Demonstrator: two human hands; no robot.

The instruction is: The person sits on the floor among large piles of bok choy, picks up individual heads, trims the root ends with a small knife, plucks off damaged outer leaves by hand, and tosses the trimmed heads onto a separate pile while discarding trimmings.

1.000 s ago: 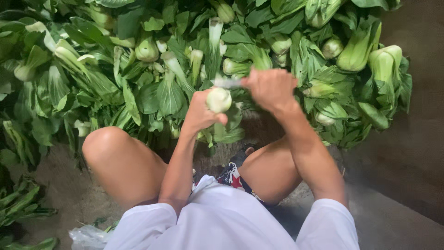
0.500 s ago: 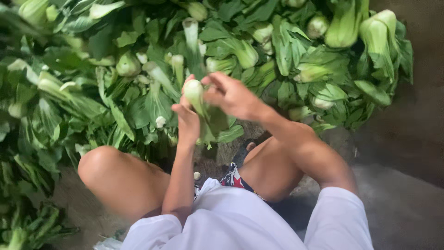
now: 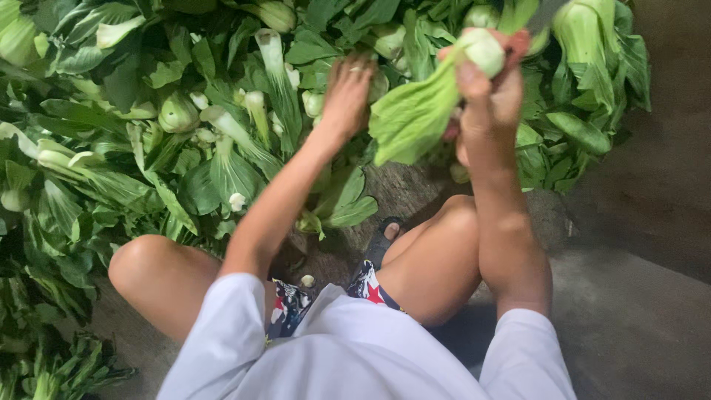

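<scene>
Now, head view: a person squats on the floor (image 3: 637, 326), facing a wide heap of bok choy (image 3: 148, 133).
Right hand: the right hand (image 3: 492, 85) is raised near the top edge of the frame, fingers (image 3: 468, 74) clenched around the pale base of a bok choy head (image 3: 437, 96).
Held head: its white stem end points up and away from the person, and its green leaves hang down and toward the left hand, above the heap and clear of the floor.
Left hand: the left hand (image 3: 346, 92) is stretched out over the heap, fingers spread and released, gripping nothing, resting on or just above the leaves; contact cannot be told.
Heap: it fills the far and left sides of the floor.
Floor: bare grey concrete at the right.
Scrap: a small pale stem piece (image 3: 307, 281) lies between the knees.
</scene>
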